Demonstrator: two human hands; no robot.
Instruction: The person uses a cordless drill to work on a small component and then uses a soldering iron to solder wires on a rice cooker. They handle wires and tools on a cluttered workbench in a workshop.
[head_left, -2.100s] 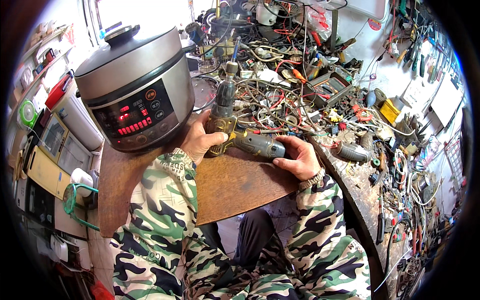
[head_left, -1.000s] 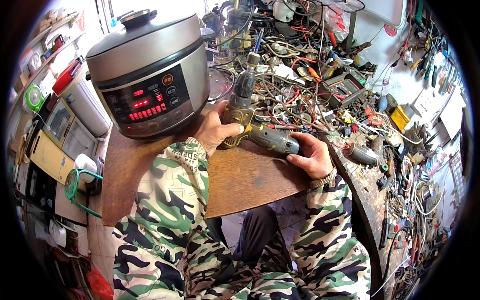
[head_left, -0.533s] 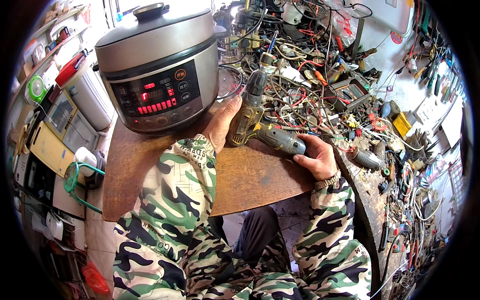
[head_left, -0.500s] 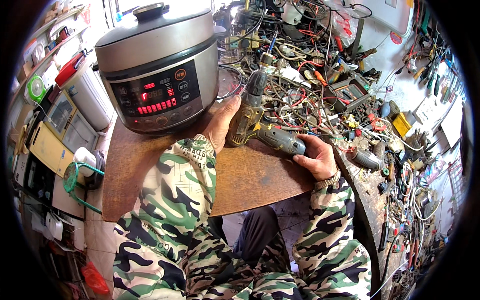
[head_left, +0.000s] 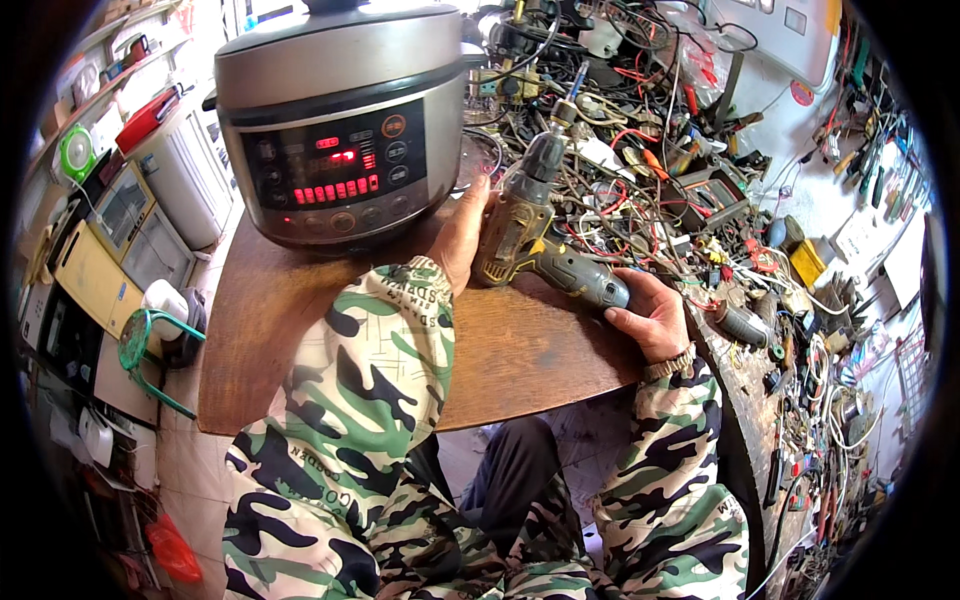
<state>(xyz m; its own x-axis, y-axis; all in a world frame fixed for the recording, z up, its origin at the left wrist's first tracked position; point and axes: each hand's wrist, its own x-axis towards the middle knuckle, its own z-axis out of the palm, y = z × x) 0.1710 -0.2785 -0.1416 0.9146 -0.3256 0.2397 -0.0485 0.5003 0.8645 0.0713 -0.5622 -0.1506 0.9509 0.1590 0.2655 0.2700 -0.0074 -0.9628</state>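
Observation:
A worn black and yellow cordless drill (head_left: 520,225) is held between my two hands over the brown wooden table (head_left: 530,350). Its chuck points up and away from me, with a thin bit fitted in the tip. My left hand (head_left: 462,238) closes on the left side of the drill's body, thumb up beside it; most of its fingers are hidden. Around the foot of the handle, at its right end, my right hand (head_left: 652,318) is closed. Just beyond my left hand stands a silver and black electric pressure cooker (head_left: 340,90) with red lights on its panel.
A heap of tangled wires and parts (head_left: 620,130) covers the bench beyond and to the right. A grey cylindrical tool body (head_left: 742,322) and a yellow box (head_left: 806,262) lie there. At left are a green-framed stool (head_left: 150,350) and cabinets (head_left: 90,265). A red bag (head_left: 172,550) lies on the floor.
The whole view has shifted a little, so the cooker and drill sit farther right in the picture. The lit digits on the cooker look different. Both hands keep their hold on the drill.

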